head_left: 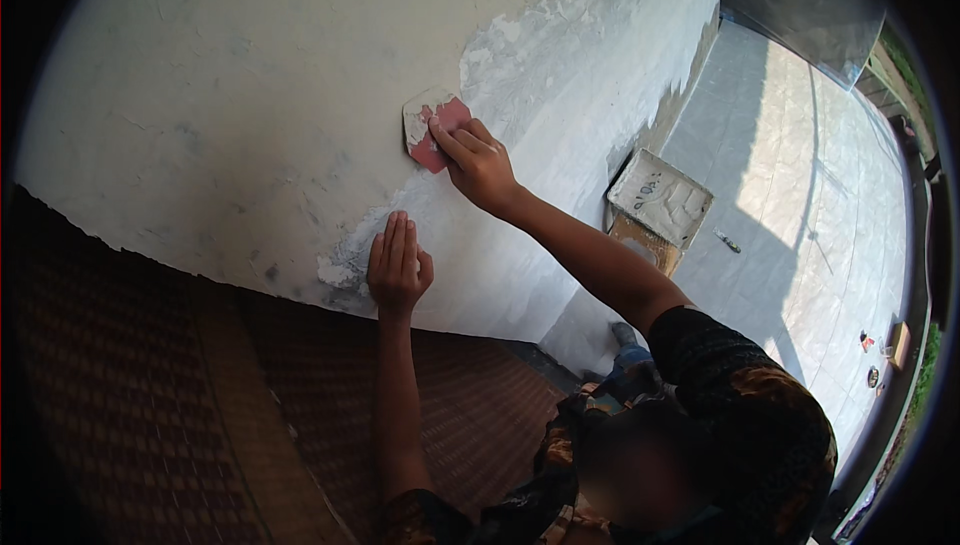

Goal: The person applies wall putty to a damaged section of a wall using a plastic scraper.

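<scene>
While the right hand [485, 170] grasps a flat pink scraper [455, 117], its thumb lies along the tool's face (which is partly smeared with off-white paste). The scraper is against the upright wall [230, 75], and all the places below are told from it as they look in this view. Lower and a little to the left is the left hand [400, 270], grasping nothing, its fingers straight and close together at the wall; I cannot tell how hard it presses. Just beside those fingertips is a rough white patch [345, 253]. Above and to the right of the scraper, a larger ragged patch [525, 25] spreads over the wall. Farther right and lower sit a paste-smeared tray [683, 173] and, partly under it, a brown board [648, 245]. A pale sheet [830, 205] covers the ground beyond the tray, with a small narrow object [728, 242] on it. Down to the left stretches a dark reddish-brown patterned surface [130, 365].
</scene>
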The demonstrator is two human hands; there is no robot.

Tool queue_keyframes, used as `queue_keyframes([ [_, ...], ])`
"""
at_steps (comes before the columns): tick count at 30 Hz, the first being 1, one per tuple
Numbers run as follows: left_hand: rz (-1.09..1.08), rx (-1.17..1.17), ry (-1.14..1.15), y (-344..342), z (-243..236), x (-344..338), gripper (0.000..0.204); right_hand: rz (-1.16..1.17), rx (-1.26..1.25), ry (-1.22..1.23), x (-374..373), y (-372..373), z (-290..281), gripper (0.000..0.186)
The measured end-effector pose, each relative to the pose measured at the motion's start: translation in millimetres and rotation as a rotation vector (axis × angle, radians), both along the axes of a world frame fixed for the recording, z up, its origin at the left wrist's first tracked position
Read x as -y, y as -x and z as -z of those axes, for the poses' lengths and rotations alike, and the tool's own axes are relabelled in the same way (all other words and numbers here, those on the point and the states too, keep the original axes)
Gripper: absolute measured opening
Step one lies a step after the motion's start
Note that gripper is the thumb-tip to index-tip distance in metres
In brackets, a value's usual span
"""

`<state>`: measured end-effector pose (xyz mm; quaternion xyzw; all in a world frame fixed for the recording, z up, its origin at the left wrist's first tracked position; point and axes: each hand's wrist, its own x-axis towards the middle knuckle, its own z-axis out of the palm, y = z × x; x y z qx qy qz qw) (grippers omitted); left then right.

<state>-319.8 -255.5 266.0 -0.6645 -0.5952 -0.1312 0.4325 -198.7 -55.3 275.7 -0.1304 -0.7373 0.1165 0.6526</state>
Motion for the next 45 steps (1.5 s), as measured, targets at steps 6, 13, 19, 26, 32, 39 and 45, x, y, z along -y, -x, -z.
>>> queue_keyframes([
  [6, 0.007, -0.002, -0.003, -1, 0, -6, 0.038, 0.065, 0.023, 0.003, 1, -32, 44, 0.056],
  [13, 0.001, -0.01, -0.012, 1, 1, -2, 0.037, 0.108, -0.068, 0.033, -40, -13, -14, 0.062],
  [19, 0.002, 0.007, -0.001, 0, 0, -3, 0.037, -0.105, 0.101, 0.15, 36, -24, 58, 0.064],
  [26, 0.003, -0.012, -0.013, -1, 0, -3, 0.036, 0.051, -0.069, 0.114, -28, -14, -26, 0.065],
  [32, -0.025, -0.006, 0.001, 1, -2, 4, 0.037, -0.037, 0.052, 0.07, 12, -12, 51, 0.062],
  [39, -0.001, -0.018, -0.005, 0, -1, -1, 0.038, 0.05, -0.092, 0.076, -24, -26, -17, 0.059],
  [45, -0.006, -0.011, -0.008, 2, 2, 1, 0.038, 0.025, 0.045, 0.053, -14, -6, 14, 0.058],
])
